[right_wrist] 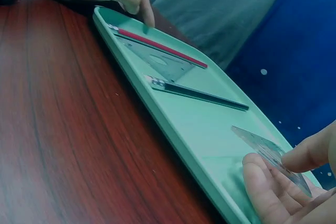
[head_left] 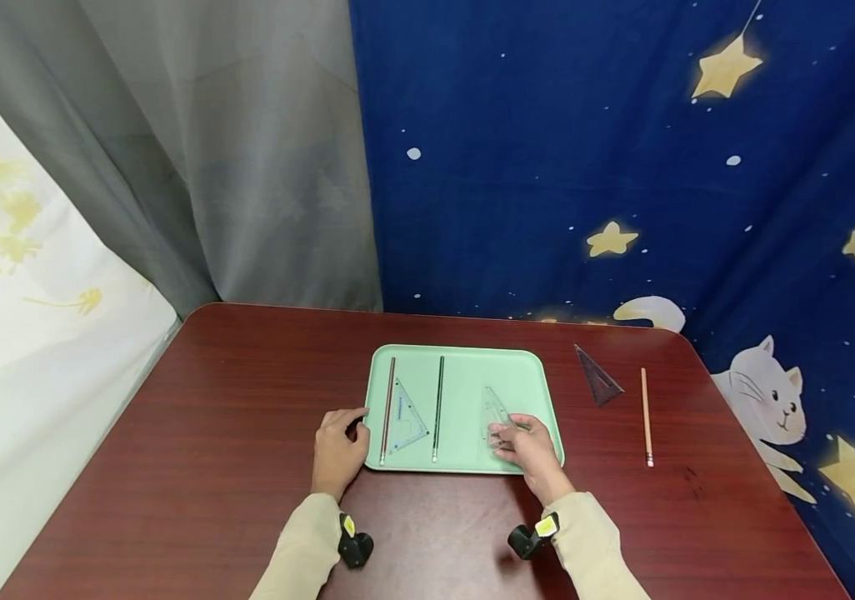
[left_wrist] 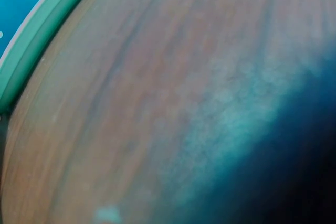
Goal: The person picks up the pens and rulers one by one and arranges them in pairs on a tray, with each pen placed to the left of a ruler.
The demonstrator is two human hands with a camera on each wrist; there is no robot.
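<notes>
A light green tray (head_left: 465, 417) lies on the table. My left hand (head_left: 341, 446) rests at its left rim, fingertips touching the edge. My right hand (head_left: 531, 450) pinches a clear set square (right_wrist: 270, 153) between thumb and fingers, tilted close over the tray's right part. On the tray's left side lie a red pencil (head_left: 387, 408) and another clear set square (head_left: 407, 423) beside it. Near the middle is a dark pencil (head_left: 438, 408), eraser end toward me. The left wrist view has only the tray's green rim (left_wrist: 39, 35) and blurred tabletop.
Right of the tray, a dark translucent set square (head_left: 598, 379) and a natural-wood pencil (head_left: 647, 417) lie on the reddish-brown table (head_left: 247, 400). Grey and blue star-patterned curtains (head_left: 547, 167) hang behind the table's back edge.
</notes>
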